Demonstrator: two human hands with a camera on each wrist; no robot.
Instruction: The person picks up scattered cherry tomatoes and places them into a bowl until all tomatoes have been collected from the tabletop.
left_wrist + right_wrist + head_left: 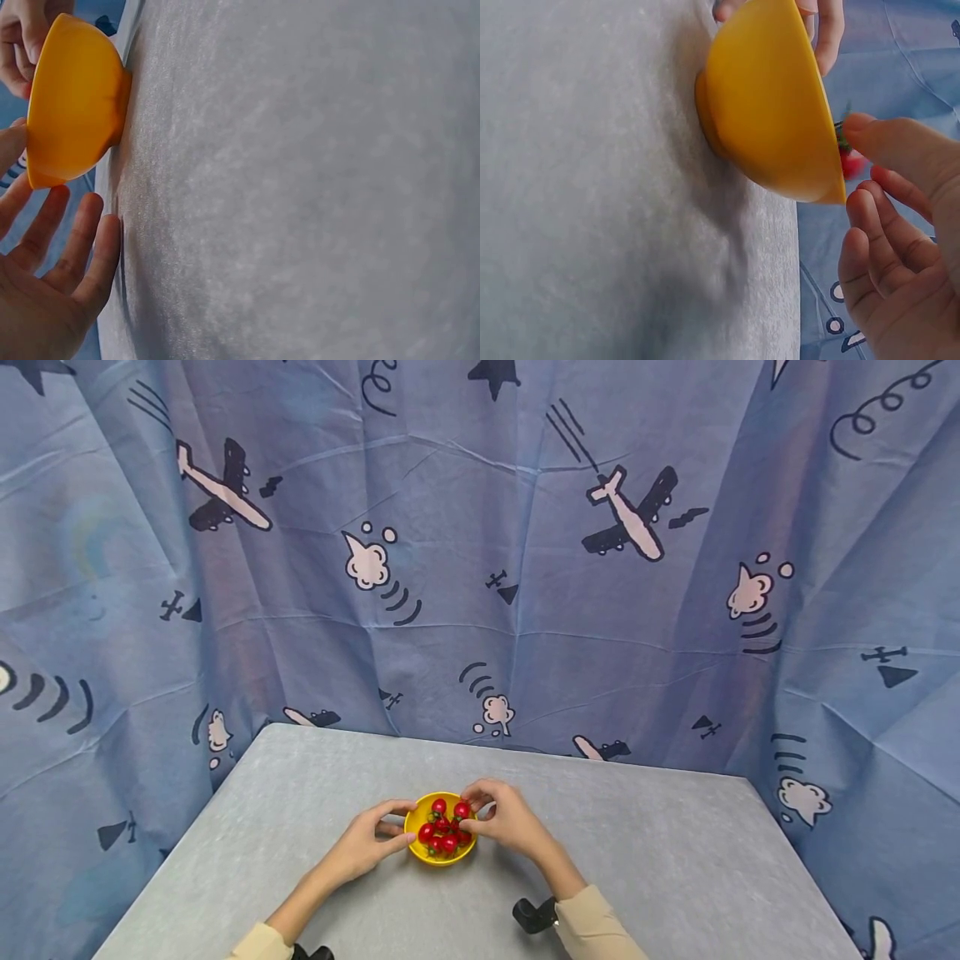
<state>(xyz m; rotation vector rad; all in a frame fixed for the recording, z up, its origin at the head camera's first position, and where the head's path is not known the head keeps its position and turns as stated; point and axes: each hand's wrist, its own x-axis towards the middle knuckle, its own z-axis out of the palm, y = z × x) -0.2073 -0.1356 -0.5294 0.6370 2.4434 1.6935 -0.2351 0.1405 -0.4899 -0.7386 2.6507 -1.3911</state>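
Observation:
A yellow bowl (441, 862) stands upright on the table and holds several red cherry tomatoes (448, 844) with green stems. My left hand (365, 842) steadies the bowl by its left rim, thumb nearer me and index finger farther back. In the left wrist view the other fingers (73, 244) spread just below the rim. Over the right rim, my right hand (508, 817) pinches one cherry tomato (852, 163) between thumb and index finger. That tomato shows above the rim in the right wrist view, partly covered by the bowl and the fingers.
The bowl sits on a light grey table (637, 860) with a back edge against a blue curtain (465, 568) printed with airplanes and clouds. A black wrist-camera mount (534, 916) juts from the right sleeve, close over the table.

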